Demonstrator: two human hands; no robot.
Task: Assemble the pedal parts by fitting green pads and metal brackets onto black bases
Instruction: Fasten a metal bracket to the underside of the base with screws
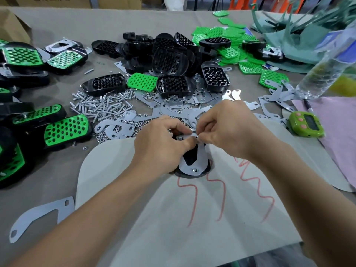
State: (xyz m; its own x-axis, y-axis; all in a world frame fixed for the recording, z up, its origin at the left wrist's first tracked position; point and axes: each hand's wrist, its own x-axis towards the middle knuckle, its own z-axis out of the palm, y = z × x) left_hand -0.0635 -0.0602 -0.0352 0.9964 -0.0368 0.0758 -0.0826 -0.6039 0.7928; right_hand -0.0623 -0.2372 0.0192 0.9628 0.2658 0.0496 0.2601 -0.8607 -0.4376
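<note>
A black pedal base [189, 159] lies underside up on a pale sheet, a metal bracket [200, 160] laid over it with a nut on a screw at its near end. My left hand [163, 143] grips the base's far left side. My right hand [227, 130] pinches a small nut [196, 136] at the bracket's far end. Behind the hands lie a heap of black bases [171, 60], loose green pads [142, 81] and flat brackets [173, 105].
Screws [102, 106] and nuts are scattered left of centre. Finished green-topped pedals [66, 130] are stacked at the left. A plastic bottle [325, 66] leans at the right, near a green timer [306, 124]. One bracket [42, 216] lies alone at the near left.
</note>
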